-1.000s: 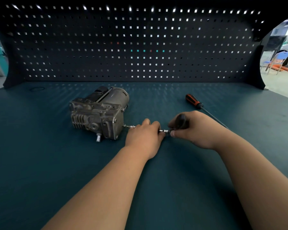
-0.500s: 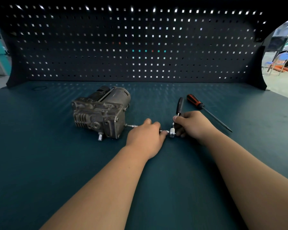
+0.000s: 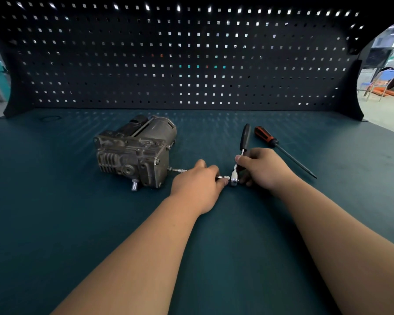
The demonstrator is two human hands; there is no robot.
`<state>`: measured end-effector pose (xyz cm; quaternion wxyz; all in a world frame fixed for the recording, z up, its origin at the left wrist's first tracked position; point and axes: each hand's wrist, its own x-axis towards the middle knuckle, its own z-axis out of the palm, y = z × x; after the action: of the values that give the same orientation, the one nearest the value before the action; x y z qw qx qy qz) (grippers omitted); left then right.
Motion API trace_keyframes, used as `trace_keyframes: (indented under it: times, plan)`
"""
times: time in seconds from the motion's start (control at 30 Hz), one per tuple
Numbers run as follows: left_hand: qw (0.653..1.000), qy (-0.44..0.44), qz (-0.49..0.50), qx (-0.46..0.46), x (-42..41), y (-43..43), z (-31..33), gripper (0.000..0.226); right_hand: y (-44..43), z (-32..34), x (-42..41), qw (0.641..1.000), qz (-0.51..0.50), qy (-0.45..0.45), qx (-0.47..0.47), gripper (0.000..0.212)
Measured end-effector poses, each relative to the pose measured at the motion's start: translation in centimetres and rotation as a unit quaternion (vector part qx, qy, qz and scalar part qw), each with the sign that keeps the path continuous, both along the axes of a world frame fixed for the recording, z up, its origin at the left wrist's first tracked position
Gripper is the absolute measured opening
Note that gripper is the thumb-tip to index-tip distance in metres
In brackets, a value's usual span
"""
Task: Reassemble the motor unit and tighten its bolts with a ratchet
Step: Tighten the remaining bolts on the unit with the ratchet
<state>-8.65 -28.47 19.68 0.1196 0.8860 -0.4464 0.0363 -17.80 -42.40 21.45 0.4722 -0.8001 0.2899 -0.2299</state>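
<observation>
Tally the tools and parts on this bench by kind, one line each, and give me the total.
Motor unit: 1
Ratchet: 1, gripped by the left hand and the right hand
Screwdriver: 1
Total: 3

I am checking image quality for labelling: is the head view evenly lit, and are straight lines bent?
Head view: dim, uneven; light shines through the holes of the black perforated back panel. Head view: wide-angle distortion bows the panel's sides. Head view: a glint sits on the chrome ratchet head; the grey metal motor unit looks sharp.
</observation>
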Motion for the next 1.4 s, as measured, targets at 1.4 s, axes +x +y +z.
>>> trace_keyframes:
  times: [1.4]
  plan:
    - [1.000,0.003,0.013,-0.015,-0.2,0.0,-0.1,0.042,0.1,0.1,0.1,0.999,-0.001,0.034,-0.027,0.032]
